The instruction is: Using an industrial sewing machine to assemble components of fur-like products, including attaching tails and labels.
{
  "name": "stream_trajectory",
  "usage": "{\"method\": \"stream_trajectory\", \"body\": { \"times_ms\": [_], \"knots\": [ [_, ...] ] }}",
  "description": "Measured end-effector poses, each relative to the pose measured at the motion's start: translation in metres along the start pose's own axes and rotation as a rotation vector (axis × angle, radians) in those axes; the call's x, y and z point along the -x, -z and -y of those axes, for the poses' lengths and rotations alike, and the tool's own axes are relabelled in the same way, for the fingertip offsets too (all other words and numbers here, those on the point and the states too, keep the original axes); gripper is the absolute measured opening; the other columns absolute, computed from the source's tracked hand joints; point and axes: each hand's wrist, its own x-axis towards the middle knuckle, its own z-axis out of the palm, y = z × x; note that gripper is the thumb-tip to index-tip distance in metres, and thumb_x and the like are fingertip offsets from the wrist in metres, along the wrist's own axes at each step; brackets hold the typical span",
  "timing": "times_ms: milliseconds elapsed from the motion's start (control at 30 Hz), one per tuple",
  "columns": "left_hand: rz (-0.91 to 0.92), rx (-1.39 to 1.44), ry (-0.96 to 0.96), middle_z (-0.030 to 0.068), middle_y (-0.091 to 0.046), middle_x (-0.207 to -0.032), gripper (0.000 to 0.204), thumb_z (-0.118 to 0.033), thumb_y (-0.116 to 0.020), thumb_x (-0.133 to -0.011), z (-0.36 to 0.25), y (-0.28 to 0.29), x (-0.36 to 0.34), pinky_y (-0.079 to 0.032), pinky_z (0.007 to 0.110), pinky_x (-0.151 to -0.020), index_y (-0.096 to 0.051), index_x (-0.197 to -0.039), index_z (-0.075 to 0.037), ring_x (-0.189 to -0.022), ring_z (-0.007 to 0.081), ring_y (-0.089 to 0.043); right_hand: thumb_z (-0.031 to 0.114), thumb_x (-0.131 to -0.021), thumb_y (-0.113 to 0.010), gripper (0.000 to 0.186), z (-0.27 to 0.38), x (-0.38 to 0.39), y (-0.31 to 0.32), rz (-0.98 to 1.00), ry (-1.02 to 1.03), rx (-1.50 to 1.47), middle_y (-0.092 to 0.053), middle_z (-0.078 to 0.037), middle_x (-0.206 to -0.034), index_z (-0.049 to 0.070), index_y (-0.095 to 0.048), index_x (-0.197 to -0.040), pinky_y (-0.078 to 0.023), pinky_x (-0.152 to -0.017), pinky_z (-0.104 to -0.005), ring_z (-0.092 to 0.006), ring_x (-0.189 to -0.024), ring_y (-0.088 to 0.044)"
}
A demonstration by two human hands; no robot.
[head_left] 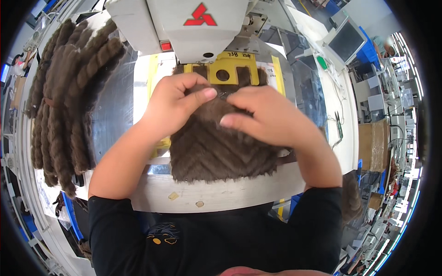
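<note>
Workshop benches and shelving curve around a white worktable (156, 193), a bundle of brown fur strips (62, 106) along its left edge. Next, the left hand (174, 101) has thumb and forefinger nearly meeting; whether they pinch fur I cannot tell. Directly below both hands, equally near, the brown fur piece (221, 149) runs from near the front edge back beneath a yellow template (233, 73). The right hand's (269, 115) thumb and fingers stand apart, not clenched. Snips (340, 125) lie toward the right edge.

One left hand (175, 100), one right hand (269, 112), one fur panel (221, 149), two tan scraps (173, 196) show.
</note>
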Motion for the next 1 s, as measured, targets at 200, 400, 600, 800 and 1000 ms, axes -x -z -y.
{"method": "stream_trajectory", "body": {
  "times_ms": [200, 400, 600, 800, 1000],
  "knots": [
    [0.072, 0.266, 0.26, 0.0004, -0.065, -0.079, 0.027, -0.026, -0.07, -0.1, 0.011, -0.001, -0.01, -0.049, 0.026, -0.061, -0.073, -0.102, 0.001, -0.066, 0.0085, -0.056, 0.023, -0.09, -0.069, 0.035, -0.045, -0.024, 0.002, -0.443, 0.581, 0.564, -0.067, -0.008, -0.104, 0.012, -0.067, -0.123, -0.053, -0.072, -0.0402, -0.0272, -0.087, -0.068],
    [0.146, 0.354, 0.348, -0.0033, -0.061, -0.073, 0.023, -0.023, -0.066, -0.103, 0.024, -0.006, -0.012, -0.042, 0.022, -0.056, -0.071, -0.092, -0.003, -0.062, 0.0055, -0.051, 0.013, -0.079, -0.07, 0.032, -0.044, -0.031, -0.038, -0.456, 0.873, 0.615, -0.066, -0.003, -0.106, 0.01, -0.07, -0.111, -0.051, -0.068, -0.0318, -0.0163, -0.08, -0.063],
    [0.179, 0.047, 0.319, 0.0007, -0.061, -0.068, 0.028, -0.022, -0.066, -0.102, 0.032, -0.001, -0.024, -0.045, 0.028, -0.056, -0.071, -0.09, 0.002, -0.06, 0.0093, -0.052, 0.012, -0.078, -0.069, 0.02, -0.037, -0.036, -0.054, -0.512, 0.814, 0.618, -0.07, -0.008, -0.101, 0.005, -0.07, -0.097, -0.055, -0.074, -0.0331, -0.0198, -0.083, -0.067],
    [0.049, -0.176, 0.189, 0.0094, -0.063, -0.066, 0.029, -0.022, -0.069, -0.1, 0.035, 0.006, -0.031, -0.048, 0.033, -0.059, -0.071, -0.092, 0.005, -0.059, 0.0154, -0.056, 0.014, -0.078, -0.067, 0.021, -0.037, -0.05, -0.059, -0.527, 0.775, 0.734, -0.069, -0.01, -0.093, 0.001, -0.07, -0.095, -0.055, -0.075, -0.0333, -0.0212, -0.082, -0.067],
    [-0.133, -0.493, -0.099, 0.0166, -0.072, -0.089, 0.018, -0.012, -0.071, -0.093, 0.044, 0.018, -0.015, -0.054, 0.036, -0.065, -0.072, -0.103, 0.003, -0.069, 0.027, -0.067, 0.016, -0.079, -0.063, 0.023, -0.043, -0.068, -0.065, -0.561, 0.628, 0.893, -0.069, -0.013, -0.092, 0.0, -0.07, -0.094, -0.054, -0.075, -0.0342, -0.0227, -0.078, -0.066]
  ]
}}
